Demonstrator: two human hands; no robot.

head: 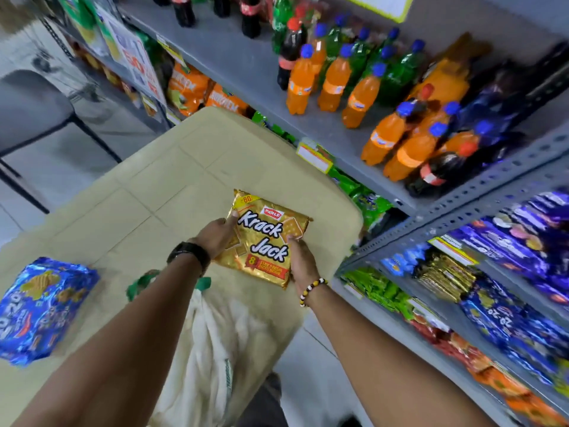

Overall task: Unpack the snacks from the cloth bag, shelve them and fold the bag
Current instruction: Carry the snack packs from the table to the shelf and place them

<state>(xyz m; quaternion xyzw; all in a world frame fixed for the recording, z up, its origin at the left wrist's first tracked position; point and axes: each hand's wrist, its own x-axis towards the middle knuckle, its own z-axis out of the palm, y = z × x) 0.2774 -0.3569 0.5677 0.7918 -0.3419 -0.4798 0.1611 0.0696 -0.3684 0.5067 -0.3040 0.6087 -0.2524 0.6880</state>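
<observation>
Grey metal shop shelving (462,211) runs along the right, stocked with orange soda bottles (335,78) above and blue and gold biscuit packs below, beside a beige plastic table (172,186). Over the table, the left hand (215,235) and right hand (300,260) pinch opposite edges of a shiny gold Krack Jack cracker pack (264,238), fingers curled closed on it. A cream cloth bag with green handles (212,343) sags off the table's near edge; it could slide to the floor. A blue foil biscuit pack (40,309) lies at left.
</observation>
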